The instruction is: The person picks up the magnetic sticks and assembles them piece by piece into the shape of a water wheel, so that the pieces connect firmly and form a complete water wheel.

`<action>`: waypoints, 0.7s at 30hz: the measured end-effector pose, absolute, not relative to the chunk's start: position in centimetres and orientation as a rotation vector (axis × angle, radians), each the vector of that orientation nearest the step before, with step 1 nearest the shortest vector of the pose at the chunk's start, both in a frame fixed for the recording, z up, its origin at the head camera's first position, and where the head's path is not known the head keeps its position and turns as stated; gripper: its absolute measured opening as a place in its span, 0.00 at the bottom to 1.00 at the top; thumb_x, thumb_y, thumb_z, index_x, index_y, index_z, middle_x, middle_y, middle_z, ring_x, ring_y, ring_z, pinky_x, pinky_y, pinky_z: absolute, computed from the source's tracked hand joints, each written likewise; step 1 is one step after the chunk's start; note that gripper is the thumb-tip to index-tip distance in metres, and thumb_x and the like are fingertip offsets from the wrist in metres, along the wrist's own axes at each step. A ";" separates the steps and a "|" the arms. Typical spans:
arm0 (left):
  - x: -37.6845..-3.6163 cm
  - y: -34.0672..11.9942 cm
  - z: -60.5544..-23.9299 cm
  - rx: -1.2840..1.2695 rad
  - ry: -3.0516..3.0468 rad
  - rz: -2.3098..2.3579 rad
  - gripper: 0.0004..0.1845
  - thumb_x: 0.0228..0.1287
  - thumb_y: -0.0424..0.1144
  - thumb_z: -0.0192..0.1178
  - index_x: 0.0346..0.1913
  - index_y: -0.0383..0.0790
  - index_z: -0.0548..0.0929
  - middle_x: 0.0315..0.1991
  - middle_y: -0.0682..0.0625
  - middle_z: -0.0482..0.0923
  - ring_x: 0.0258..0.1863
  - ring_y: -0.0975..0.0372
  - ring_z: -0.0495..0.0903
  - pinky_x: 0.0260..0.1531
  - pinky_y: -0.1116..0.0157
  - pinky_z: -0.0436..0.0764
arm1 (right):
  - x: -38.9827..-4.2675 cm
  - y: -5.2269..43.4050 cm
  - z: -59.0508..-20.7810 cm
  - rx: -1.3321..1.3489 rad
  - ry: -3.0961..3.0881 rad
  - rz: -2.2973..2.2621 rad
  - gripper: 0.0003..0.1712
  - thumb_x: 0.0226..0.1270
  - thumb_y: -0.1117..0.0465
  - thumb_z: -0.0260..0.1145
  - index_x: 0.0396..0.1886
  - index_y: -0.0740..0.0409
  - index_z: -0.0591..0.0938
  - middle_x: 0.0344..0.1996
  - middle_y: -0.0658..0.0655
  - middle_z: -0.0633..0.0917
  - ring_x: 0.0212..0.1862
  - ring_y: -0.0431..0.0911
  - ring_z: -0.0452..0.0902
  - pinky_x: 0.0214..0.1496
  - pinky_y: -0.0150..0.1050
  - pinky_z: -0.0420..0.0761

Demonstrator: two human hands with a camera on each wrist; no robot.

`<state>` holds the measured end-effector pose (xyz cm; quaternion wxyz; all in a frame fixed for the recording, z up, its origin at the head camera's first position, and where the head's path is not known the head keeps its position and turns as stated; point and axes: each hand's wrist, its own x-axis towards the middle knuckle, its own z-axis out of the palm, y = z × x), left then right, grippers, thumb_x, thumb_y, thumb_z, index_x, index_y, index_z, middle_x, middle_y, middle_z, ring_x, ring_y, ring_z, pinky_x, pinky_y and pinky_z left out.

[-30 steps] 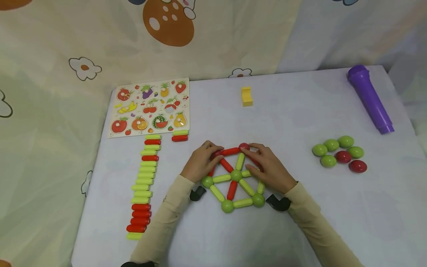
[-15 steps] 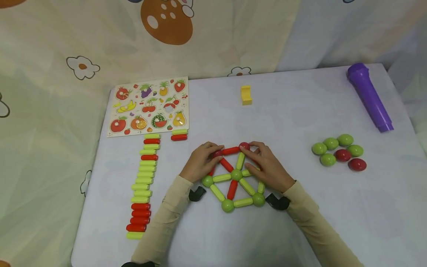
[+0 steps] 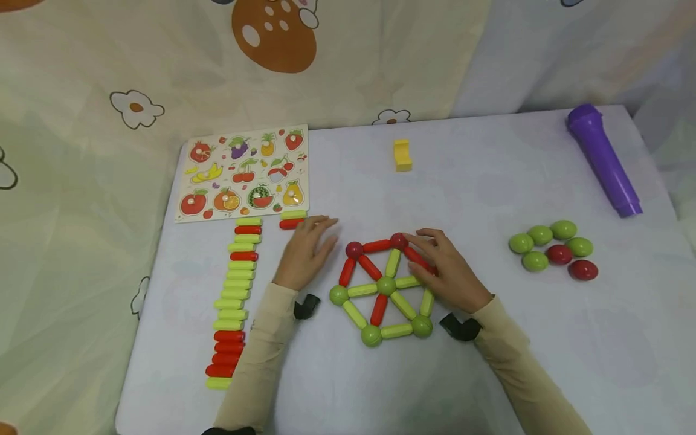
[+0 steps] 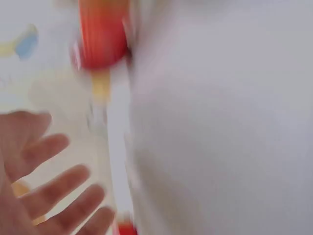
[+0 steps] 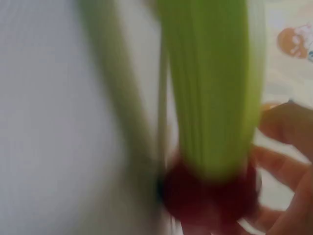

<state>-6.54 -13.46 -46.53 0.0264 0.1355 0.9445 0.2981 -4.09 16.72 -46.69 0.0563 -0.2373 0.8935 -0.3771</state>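
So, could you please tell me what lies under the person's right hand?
The right hand rests on the right side of the stick-and-ball wheel; a red stick runs beneath the fingers. The joint at that stick's far end is covered.

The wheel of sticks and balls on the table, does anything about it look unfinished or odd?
Yes, slightly. The wheel seems to lack a visible ball at its right corner, where the right hand rests and hides the joint. Its colours are mixed, red along the top, mostly green below. The left hand hovers apart from it, near a red stick.
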 end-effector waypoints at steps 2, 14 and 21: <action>-7.1 -15.0 -46.4 0.316 3.051 0.784 0.20 0.66 0.39 0.60 0.60 0.43 0.76 0.56 0.43 0.72 0.54 0.51 0.70 0.52 0.54 0.74 | -3.8 17.4 -46.2 -0.706 2.755 -1.101 0.28 0.64 0.60 0.67 0.64 0.55 0.73 0.55 0.59 0.72 0.52 0.49 0.69 0.47 0.47 0.76; -7.5 -17.9 -46.3 0.135 3.078 0.540 0.19 0.61 0.32 0.64 0.55 0.39 0.77 0.45 0.40 0.75 0.43 0.49 0.73 0.43 0.54 0.78 | -1.5 19.4 -45.9 -0.582 2.839 -0.991 0.17 0.62 0.58 0.69 0.49 0.57 0.79 0.42 0.52 0.77 0.43 0.45 0.69 0.43 0.43 0.72; -7.2 -17.6 -46.6 0.131 3.050 0.587 0.20 0.62 0.33 0.64 0.57 0.37 0.78 0.46 0.40 0.77 0.43 0.49 0.73 0.45 0.54 0.78 | -1.4 19.8 -46.6 -0.567 2.831 -1.051 0.17 0.63 0.61 0.68 0.51 0.59 0.79 0.44 0.54 0.79 0.46 0.48 0.71 0.46 0.47 0.73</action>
